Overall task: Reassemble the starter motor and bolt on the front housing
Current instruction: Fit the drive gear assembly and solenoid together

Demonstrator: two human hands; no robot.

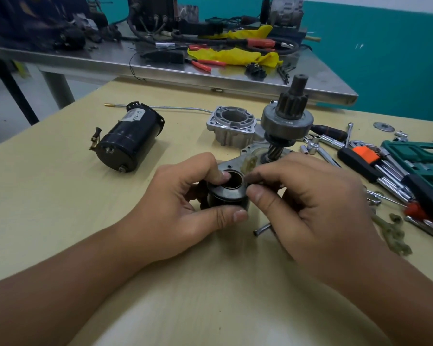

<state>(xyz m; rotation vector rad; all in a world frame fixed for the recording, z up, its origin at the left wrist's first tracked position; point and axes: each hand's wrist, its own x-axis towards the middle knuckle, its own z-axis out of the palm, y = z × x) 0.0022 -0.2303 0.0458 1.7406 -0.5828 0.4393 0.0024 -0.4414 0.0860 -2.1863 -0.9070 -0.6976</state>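
Both forearms bare, no sleeves, gloves, rings or watch; fingernails short.

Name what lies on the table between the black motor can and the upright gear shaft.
In the head view, the silver front housing lies between the black motor can and the gear shaft, with bare tabletop left of it.

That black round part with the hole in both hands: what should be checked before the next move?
1. Black round part with a hollow centre held by left hand and right hand: ok.
2. Its bore free of dirt: cannot tell.
3. Upright grey pinion gear assembly standing on its plate: ok.
4. Silver aluminium front housing within reach: ok.
5. Black cylindrical motor body lying apart, unfitted: ok.
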